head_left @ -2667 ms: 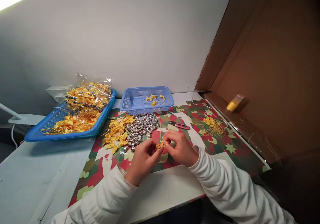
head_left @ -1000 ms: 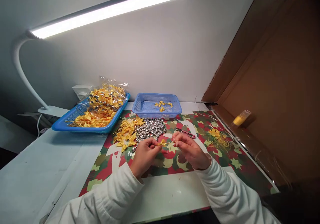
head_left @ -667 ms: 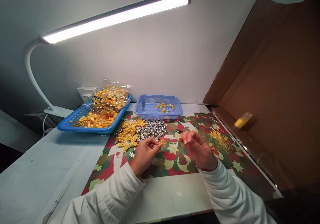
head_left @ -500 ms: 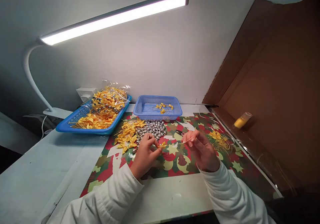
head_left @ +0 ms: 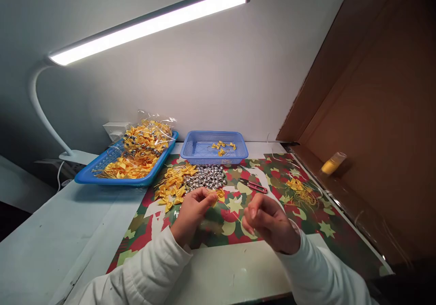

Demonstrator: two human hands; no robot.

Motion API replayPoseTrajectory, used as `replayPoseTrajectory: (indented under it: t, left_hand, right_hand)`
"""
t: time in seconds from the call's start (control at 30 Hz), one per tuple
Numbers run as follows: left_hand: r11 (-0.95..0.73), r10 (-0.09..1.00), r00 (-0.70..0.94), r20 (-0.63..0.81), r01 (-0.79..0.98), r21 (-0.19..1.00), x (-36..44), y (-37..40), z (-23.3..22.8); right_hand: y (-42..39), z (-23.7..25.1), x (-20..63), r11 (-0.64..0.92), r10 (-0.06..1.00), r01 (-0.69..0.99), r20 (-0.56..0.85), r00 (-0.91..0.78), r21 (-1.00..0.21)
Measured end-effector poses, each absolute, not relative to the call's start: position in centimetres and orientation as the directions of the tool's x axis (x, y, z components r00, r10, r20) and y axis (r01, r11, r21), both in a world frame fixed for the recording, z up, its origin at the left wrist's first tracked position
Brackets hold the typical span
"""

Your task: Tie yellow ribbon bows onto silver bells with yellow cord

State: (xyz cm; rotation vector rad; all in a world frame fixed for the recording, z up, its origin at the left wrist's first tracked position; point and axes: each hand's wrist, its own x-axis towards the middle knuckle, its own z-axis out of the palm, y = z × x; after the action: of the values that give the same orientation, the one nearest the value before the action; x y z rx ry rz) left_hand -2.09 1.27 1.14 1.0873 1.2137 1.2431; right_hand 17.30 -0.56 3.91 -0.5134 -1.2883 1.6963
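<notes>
Left hand [head_left: 190, 209] pinches a yellow ribbon bow [head_left: 218, 195]; right hand [head_left: 269, 221] loosely curled.
Bow held beside the silver bells [head_left: 206, 178], within easy reach on the surface [head_left: 235, 273].

A small craft assembly workstation: desk lamp [head_left: 150, 23] at top, blue trays [head_left: 98, 171] of yellow bows (centre left), loose silver bells [head_left: 206, 178], patterned work mat [head_left: 306, 218].

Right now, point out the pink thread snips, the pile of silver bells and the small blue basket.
pink thread snips [head_left: 254, 186], head view, middle of the handle.
pile of silver bells [head_left: 206, 177], head view, centre of the heap.
small blue basket [head_left: 195, 148], head view, bare mesh floor.
</notes>
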Motion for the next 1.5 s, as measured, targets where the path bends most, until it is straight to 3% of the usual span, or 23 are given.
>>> replayPoseTrajectory:
  t: [0.13, 0.23, 0.33, 0.47, 0.57, 0.7, 1.5]
  left_hand:
    - [0.058, 0.994, -0.076, -0.074, -0.193, 0.979, -2.2, 1.4, 0.6]
    - [0.049, 0.995, -0.077, -0.070, -0.246, 0.968, -2.3, 1.3, 0.1]
    - [0.063, 0.992, -0.089, -0.089, -0.264, 0.962, -2.3, 1.2, 0.2]
    - [0.043, 0.988, -0.133, -0.072, -0.207, 0.977, -2.2, 0.8, 1.2]
    - [0.030, 0.985, -0.164, -0.055, -0.147, 0.989, -1.9, 0.5, 1.9]
    - [0.043, 0.987, -0.145, -0.063, -0.141, 0.989, -1.6, 0.2, 2.0]
    - [0.142, 0.980, -0.097, -0.173, -0.269, 0.953, -1.2, 0.2, 1.3]
  right_hand:
    - [-0.8, 2.7, 16.1, -0.183, 0.776, -0.336, 0.075, -0.627, -0.924]
    - [-0.5, 1.8, 15.4, -0.155, 0.786, -0.257, 0.038, -0.617, -0.954]
    - [-0.1, 1.6, 15.1, -0.030, 0.872, -0.139, 0.043, -0.488, -0.990]
    - [-0.2, 1.8, 14.9, 0.278, 0.939, 0.090, 0.251, -0.236, -0.956]
    - [-0.4, 1.8, 14.6, 0.426, 0.899, 0.266, 0.371, -0.231, -0.865]
    - [-0.4, 1.5, 14.4, 0.490, 0.868, 0.364, 0.407, -0.283, -0.792]
    - [-0.2, 1.2, 14.6, 0.531, 0.845, 0.389, 0.441, -0.302, -0.753]
